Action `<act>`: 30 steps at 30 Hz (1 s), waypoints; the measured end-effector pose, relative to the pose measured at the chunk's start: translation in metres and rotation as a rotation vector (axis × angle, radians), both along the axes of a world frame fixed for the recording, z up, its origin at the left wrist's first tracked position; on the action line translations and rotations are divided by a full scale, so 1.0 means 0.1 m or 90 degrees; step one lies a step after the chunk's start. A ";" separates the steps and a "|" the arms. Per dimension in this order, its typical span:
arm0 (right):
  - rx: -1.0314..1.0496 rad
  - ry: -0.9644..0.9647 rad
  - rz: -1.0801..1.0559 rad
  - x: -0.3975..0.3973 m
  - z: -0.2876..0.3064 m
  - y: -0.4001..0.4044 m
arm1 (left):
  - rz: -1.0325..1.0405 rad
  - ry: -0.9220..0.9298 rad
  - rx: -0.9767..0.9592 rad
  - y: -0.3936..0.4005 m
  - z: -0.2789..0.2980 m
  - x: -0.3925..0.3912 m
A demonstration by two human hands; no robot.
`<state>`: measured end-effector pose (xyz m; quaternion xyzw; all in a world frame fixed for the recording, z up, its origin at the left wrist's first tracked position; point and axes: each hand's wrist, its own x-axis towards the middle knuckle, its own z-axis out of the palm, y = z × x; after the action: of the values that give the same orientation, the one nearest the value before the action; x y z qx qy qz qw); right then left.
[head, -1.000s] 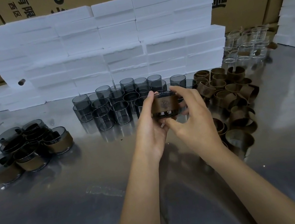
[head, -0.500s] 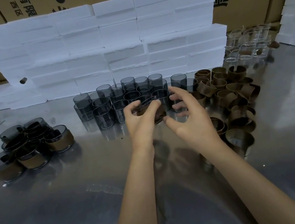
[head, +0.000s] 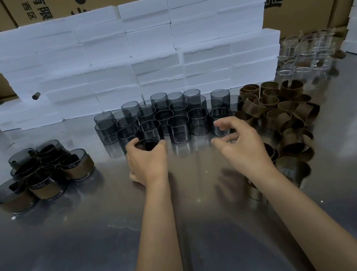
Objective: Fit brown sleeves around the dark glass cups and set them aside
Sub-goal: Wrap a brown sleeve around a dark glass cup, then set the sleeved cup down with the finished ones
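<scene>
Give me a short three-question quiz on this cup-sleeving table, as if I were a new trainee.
1. True or false: the left hand grips a sleeved cup.
2. Which side of the bare dark glass cups holds the loose brown sleeves: A left, B right?
3. What does the right hand hold?

Key: 1 true. 2 B; the finished sleeved cups stand at the left. 3 nothing; its fingers hang loosely curled above the metal table.

A shiny metal table (head: 80, 258) is seen. Bare dark glass cups (head: 162, 116) are grouped on it; sleeved cups (head: 44, 174) are left of them, brown sleeves (head: 280, 113) right, white foam blocks (head: 131, 55) behind.
</scene>
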<state>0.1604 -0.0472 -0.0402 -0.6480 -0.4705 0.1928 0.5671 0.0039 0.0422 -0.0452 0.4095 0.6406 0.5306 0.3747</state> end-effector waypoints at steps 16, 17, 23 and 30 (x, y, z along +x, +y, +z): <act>-0.021 -0.035 0.012 -0.04 -0.03 0.02 | -0.096 0.308 0.239 -0.22 0.10 0.02; -0.022 -0.039 0.014 -0.04 -0.03 0.02 | -0.136 0.283 0.172 -0.22 0.08 0.04; -0.034 -0.057 0.028 -0.07 -0.04 0.01 | 0.025 0.090 -0.010 -0.11 0.07 -0.15; -0.040 -0.040 0.025 -0.05 -0.02 0.00 | 0.139 -0.011 0.018 0.01 0.03 -0.29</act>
<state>0.1549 -0.0476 -0.0422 -0.6621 -0.4941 0.1982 0.5274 -0.0255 0.0429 -0.0421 0.3382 0.6702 0.5809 0.3145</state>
